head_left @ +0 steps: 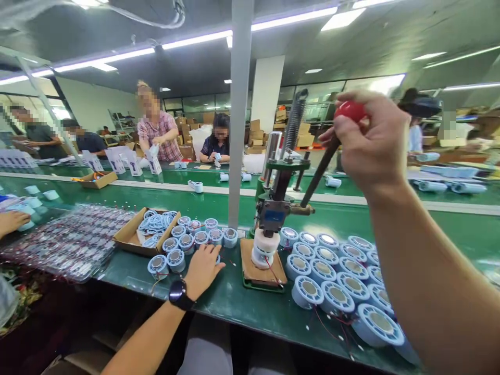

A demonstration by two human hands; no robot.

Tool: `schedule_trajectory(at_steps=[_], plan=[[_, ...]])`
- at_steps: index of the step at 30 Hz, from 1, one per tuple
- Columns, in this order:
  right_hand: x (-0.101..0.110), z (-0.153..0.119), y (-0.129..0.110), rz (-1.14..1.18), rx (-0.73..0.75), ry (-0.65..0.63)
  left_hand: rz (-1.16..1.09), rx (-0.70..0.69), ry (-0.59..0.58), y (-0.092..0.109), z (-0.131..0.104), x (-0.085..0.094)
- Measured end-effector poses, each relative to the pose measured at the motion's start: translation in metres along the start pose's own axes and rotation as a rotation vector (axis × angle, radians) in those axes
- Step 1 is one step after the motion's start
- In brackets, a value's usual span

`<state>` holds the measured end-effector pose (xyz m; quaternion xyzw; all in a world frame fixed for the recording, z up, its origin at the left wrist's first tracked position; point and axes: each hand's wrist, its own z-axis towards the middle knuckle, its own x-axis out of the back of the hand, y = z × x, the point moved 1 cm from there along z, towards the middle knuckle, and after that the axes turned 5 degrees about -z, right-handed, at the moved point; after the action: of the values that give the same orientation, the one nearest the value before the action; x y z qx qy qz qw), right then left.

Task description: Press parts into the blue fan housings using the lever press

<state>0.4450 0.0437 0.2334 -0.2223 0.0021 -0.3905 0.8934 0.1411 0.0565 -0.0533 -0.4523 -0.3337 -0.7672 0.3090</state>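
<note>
My right hand (371,135) is wrapped around the red ball knob (350,110) on the lever (321,169) of a hand-operated press (275,205). Under the press ram, a white round fixture (267,238) sits over a round housing (262,258) with red wires, on a brown pad (250,271). My left hand (203,271), with a dark watch at the wrist, lies palm down, its fingers stretched out and apart. Beneath it a light-blue housing (217,258) is mostly covered; whether the fingers touch it is unclear. Several round light-blue housings (175,259) with grey discs surround its fingertips.
More light-blue housings (338,297) stand in rows right of the press, their wires trailing. A cardboard box (136,245) holds light-blue rings (156,224). Wired parts (78,239) cover the left bench, near another person's hand (13,221). A post (239,104) rises behind; co-workers (158,127) work across.
</note>
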Motion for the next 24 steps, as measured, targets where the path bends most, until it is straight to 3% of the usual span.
schedule_trajectory(at_steps=[1, 3, 7, 9, 11, 12, 14, 16, 18, 21, 24], plan=[[-0.007, -0.004, 0.005, 0.023, -0.020, 0.033, 0.007, -0.014, -0.008, 0.000, 0.000, 0.000], [-0.019, -0.039, 0.012, 0.100, -0.047, 0.143, 0.001, -0.084, -0.055, -0.001, 0.002, 0.000], [-0.048, -0.164, 0.027, 0.216, -0.186, 0.346, -0.076, -0.339, -0.276, -0.003, 0.012, 0.001], [-0.069, -0.221, 0.039, 0.205, -0.364, 0.268, -0.124, -0.465, -0.401, -0.003, 0.015, 0.007], [-0.090, -0.260, 0.052, 0.156, -0.565, 0.073, -0.152, -0.538, -0.443, -0.007, 0.015, 0.022], [-0.099, -0.272, 0.057, 0.113, -0.643, -0.015, -0.145, -0.512, -0.412, -0.013, 0.015, 0.033], [-0.109, -0.284, 0.064, 0.024, -0.726, -0.091, -0.089, -0.336, -0.296, -0.037, 0.016, 0.064], [-0.113, -0.286, 0.065, 0.001, -0.744, -0.052, 0.003, -0.043, -0.154, -0.078, 0.021, 0.097], [-0.113, -0.284, 0.061, 0.065, -0.742, 0.020, 0.056, 0.113, -0.102, -0.126, 0.028, 0.124], [-0.113, -0.283, 0.054, 0.180, -0.716, 0.107, 0.121, 0.267, -0.109, -0.187, 0.036, 0.142], [-0.115, -0.285, 0.052, 0.195, -0.656, 0.146, 0.172, 0.330, -0.141, -0.214, 0.037, 0.143]])
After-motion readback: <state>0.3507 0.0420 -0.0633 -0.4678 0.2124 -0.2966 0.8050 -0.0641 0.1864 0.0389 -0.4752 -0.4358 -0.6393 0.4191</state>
